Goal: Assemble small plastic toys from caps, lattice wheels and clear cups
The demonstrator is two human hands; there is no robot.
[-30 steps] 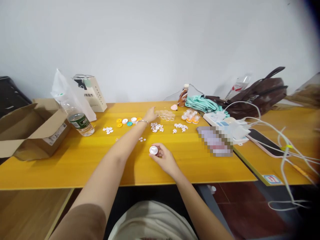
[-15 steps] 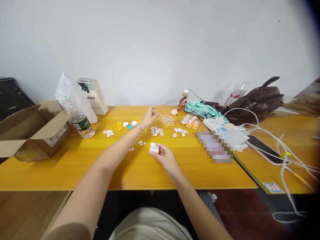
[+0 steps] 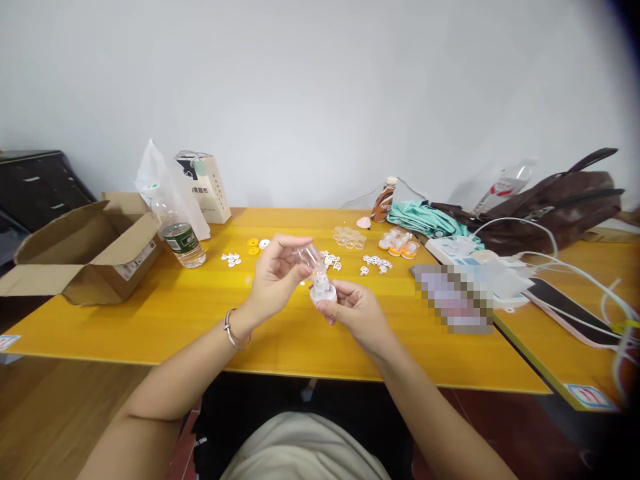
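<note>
Between finger and thumb, my left hand (image 3: 279,273) grips a clear plastic cup-shaped cover (image 3: 313,259), tilted just above a white round base. My right hand (image 3: 356,308) holds that white round base (image 3: 323,294), which has a small upright part on top. Whether cover and base touch, I cannot tell. Behind the hands lie white cut-out plastic pieces (image 3: 377,264) and several clear round covers (image 3: 349,237). Assembled-looking clear pieces with orange bases (image 3: 399,244) stand farther right. Yellow rings (image 3: 253,247) and small white pieces (image 3: 231,259) lie to the left.
An open cardboard box (image 3: 95,250) and a water bottle (image 3: 184,243) stand at left. To the right are a phone with a blurred screen (image 3: 453,297), a power strip (image 3: 463,267) with white cables, a teal cloth (image 3: 425,219) and a brown bag (image 3: 560,207). A brown drink bottle (image 3: 385,200) stands behind.
My left hand has come back from the clear covers with one in its grip, over the white base. The right hand still holds the base. The view has shifted slightly.
</note>
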